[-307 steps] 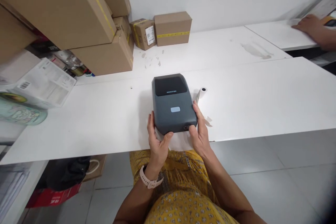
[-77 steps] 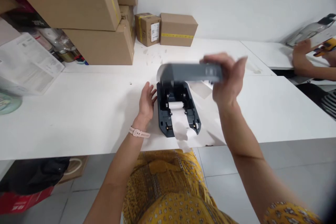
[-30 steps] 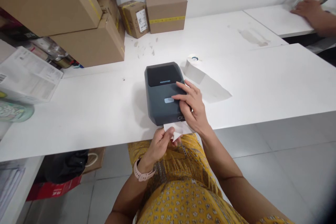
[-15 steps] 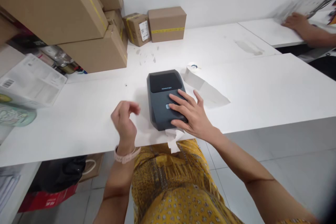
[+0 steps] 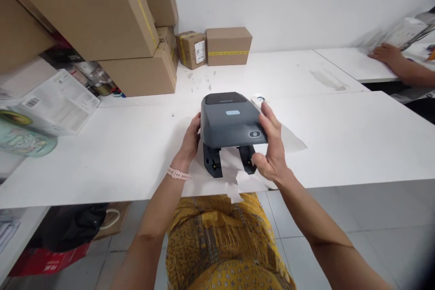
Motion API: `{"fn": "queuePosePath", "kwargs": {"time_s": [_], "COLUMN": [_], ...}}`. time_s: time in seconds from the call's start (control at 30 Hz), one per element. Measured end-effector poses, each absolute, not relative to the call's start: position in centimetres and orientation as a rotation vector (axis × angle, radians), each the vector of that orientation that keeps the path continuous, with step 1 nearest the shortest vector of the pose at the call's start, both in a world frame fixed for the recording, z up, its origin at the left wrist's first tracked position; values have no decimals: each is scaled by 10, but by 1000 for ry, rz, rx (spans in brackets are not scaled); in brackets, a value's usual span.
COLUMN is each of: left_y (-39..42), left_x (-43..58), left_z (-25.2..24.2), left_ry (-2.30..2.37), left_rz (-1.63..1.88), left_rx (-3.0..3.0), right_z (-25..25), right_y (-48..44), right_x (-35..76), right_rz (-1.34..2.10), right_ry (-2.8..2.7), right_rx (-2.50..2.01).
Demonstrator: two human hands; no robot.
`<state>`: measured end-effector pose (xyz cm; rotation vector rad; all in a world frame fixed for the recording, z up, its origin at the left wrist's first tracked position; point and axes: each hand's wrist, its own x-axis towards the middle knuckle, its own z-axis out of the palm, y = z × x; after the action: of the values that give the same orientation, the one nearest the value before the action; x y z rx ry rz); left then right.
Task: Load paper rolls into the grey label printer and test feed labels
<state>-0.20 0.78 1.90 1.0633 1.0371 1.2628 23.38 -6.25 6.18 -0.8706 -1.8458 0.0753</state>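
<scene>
A dark grey label printer [image 5: 220, 122] stands near the table's front edge, its lid lifted partway at the front. Torn white paper [image 5: 231, 170] comes out from under the lid and hangs toward the edge. My right hand [image 5: 273, 147] grips the lid's front right corner, fingers on the side and thumb below it. Against the printer's left side rests my left hand [image 5: 190, 140], holding the body, with its fingertips partly hidden behind it. Behind my right hand lies a white paper strip [image 5: 294, 138] with a small roll [image 5: 260, 99] at its far end.
Cardboard boxes [image 5: 136, 74] are stacked at the left, with two smaller boxes [image 5: 228, 46] by the wall. A white printed box [image 5: 61, 104] and a green bottle [image 5: 30, 140] stand far left. Another person's hand [image 5: 387, 53] is at the adjoining table on the right.
The printer's lid has risen at its front, showing the inside and the paper. My right hand has moved from the lid's top to its front corner; my left hand has come to the printer's side.
</scene>
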Motion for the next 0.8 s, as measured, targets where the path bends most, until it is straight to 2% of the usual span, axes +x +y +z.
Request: {"fn": "queuePosePath", "kwargs": {"time_s": [0.27, 0.37, 0.5, 0.7, 0.8], "left_y": [9, 7, 5, 3, 4], "left_x": [-4, -6, -6, -3, -4], "left_z": [20, 18, 17, 18, 16], "left_ry": [1016, 1052, 1031, 1037, 1043], "left_rz": [1158, 1120, 1079, 1090, 1101], "left_rx": [1179, 1246, 1309, 1372, 1377], "right_z": [136, 148, 133, 75, 56], "right_y": [29, 35, 9, 17, 35], "right_x": [207, 204, 204, 205, 210], "right_rz": [105, -10, -117, 303, 328], "right_ry": [-1675, -1637, -1718, -2453, -2483], "right_rx": [-877, -899, -904, -923, -913]}}
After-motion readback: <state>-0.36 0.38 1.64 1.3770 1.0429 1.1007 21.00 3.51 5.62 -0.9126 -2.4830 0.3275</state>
